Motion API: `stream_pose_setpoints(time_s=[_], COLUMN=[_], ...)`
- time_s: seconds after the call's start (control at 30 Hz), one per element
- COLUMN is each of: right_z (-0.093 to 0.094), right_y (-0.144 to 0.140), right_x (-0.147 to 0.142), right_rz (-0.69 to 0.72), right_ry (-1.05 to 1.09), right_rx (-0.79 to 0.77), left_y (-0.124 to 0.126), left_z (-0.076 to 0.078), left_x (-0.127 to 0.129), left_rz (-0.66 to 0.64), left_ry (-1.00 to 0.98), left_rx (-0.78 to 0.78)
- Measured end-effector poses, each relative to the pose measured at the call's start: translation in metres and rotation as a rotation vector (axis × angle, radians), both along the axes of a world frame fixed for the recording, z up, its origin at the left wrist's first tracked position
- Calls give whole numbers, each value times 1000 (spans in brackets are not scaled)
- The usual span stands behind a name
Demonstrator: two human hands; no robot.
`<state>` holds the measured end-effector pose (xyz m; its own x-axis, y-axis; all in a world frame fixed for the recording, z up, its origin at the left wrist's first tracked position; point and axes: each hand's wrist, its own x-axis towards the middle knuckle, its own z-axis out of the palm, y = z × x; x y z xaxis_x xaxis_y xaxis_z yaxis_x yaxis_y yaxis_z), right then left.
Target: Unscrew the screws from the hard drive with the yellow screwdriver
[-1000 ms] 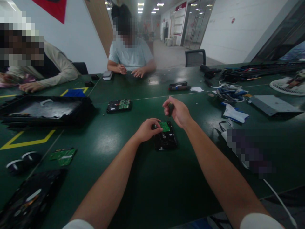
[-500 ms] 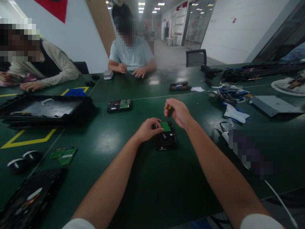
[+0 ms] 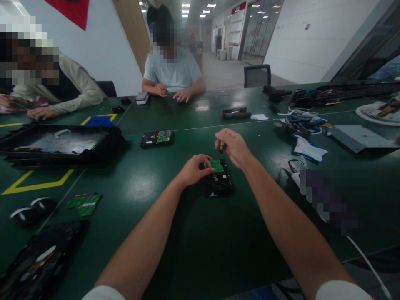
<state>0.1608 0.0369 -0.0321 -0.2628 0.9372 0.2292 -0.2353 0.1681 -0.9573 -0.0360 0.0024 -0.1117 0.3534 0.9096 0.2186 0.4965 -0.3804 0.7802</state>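
A black hard drive [image 3: 222, 183] with a green circuit board [image 3: 218, 166] on its upper face lies on the table before me. My left hand [image 3: 196, 168] grips its left side, thumb resting by the board's edge. Above the far right corner of the drive, my right hand [image 3: 234, 146] is closed around a screwdriver [image 3: 221, 146] with a yellow and black handle. The shaft and tip of that tool are too faint to make out.
Another hard drive [image 3: 156, 138] lies farther off. At left are a black tray [image 3: 109, 143], a loose circuit board [image 3: 84, 204] and a large black drive [image 3: 46, 254]. Gloves [image 3: 309, 148], a metal box [image 3: 362, 137] and cables lie right. Two people [image 3: 173, 71] sit opposite.
My right hand has turned slightly, so more of the screwdriver's yellow handle shows. My left hand and the hard drive have stayed in place.
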Motion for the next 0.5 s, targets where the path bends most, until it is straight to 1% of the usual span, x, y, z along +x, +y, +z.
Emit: stream_pose_setpoints(time_s=[0.07, 0.27, 0.5], right_z=[0, 4, 5], right_y=[-1, -4, -6], right_x=[0, 0, 1], right_rz=[7, 119, 93], right_ry=[19, 7, 4], right_rx=[-7, -8, -8], left_y=[1, 1, 0], left_z=[-1, -2, 0], left_x=[0, 0, 0], left_rz=[1, -15, -18], left_ry=[-3, -7, -15], left_rx=[0, 7, 17])
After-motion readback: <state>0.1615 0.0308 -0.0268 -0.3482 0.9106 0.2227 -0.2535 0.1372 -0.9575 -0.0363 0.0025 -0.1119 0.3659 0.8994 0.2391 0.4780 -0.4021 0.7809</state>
